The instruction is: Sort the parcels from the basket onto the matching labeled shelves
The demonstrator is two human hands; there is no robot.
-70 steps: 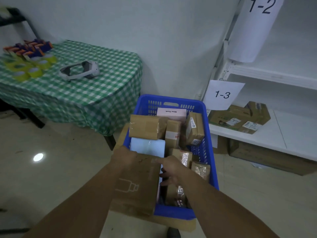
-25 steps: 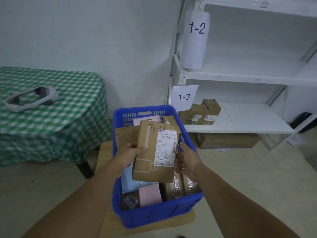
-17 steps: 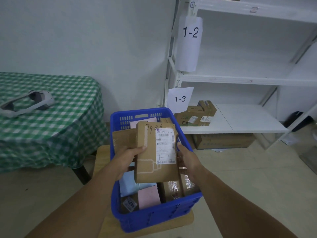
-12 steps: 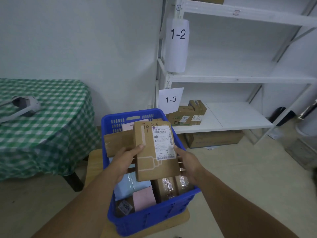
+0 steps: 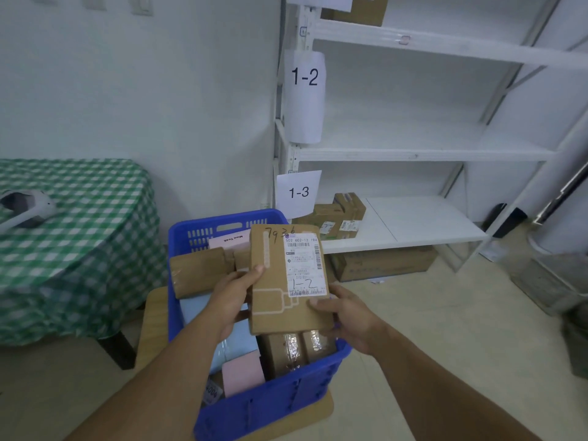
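Both hands, left (image 5: 234,292) and right (image 5: 345,313), pinch the parcel (image 5: 288,278) (marked 1-2) above the basket (image 5: 273,405); misreading the sign (image 5: 304,97) could land it beside the boxes (image 5: 339,214) on 1-3.

Hands (image 5: 234,294) (image 5: 348,316) have lifted a parcel (image 5: 276,281) from the basket (image 5: 270,405).

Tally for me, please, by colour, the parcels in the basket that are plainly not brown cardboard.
Pink: 2 (back pink box, front pink parcel)
Light blue: 1 (light blue mailer)
Total: 3
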